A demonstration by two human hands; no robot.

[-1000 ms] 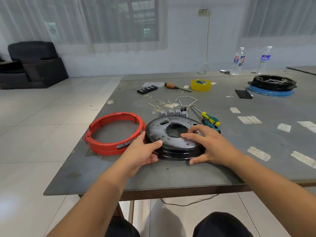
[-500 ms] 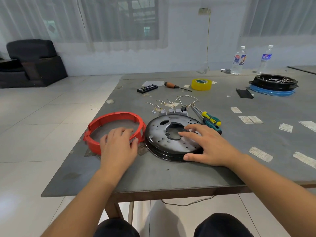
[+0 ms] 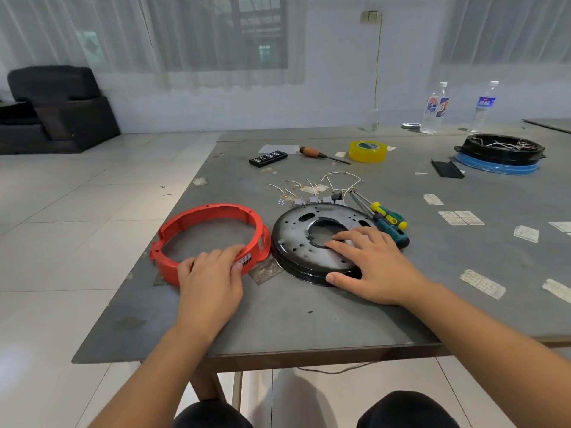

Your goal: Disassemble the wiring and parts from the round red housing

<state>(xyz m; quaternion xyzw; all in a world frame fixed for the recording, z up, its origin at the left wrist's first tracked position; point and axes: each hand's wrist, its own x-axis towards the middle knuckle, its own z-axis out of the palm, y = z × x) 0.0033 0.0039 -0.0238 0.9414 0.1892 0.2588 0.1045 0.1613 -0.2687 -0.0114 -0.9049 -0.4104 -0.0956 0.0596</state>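
The round red housing (image 3: 210, 211), now a bare ring, lies on the grey table (image 3: 309, 329) at the left. My left hand (image 3: 210, 282) lies over its near rim, the fingers hooked over the edge beside a white label. A black perforated metal plate (image 3: 296, 239) lies just right of the ring. My right hand (image 3: 374, 267) rests flat on this plate with fingers spread, the thumb at its near edge. Behind the plate lie loose white wires (image 3: 340, 177) and small grey connector blocks (image 3: 315, 200).
Two screwdrivers (image 3: 389, 220) lie right of the plate. Farther back are a wooden-handled screwdriver (image 3: 321, 154), a black bit case (image 3: 268, 158) and yellow tape (image 3: 367, 151). A black housing on a blue ring (image 3: 500, 152) and two bottles (image 3: 434, 109) stand far right. Paper labels dot the right side.
My left hand left the black plate's left edge and moved left onto the red ring's near rim. My right hand stays on the plate, now flatter.
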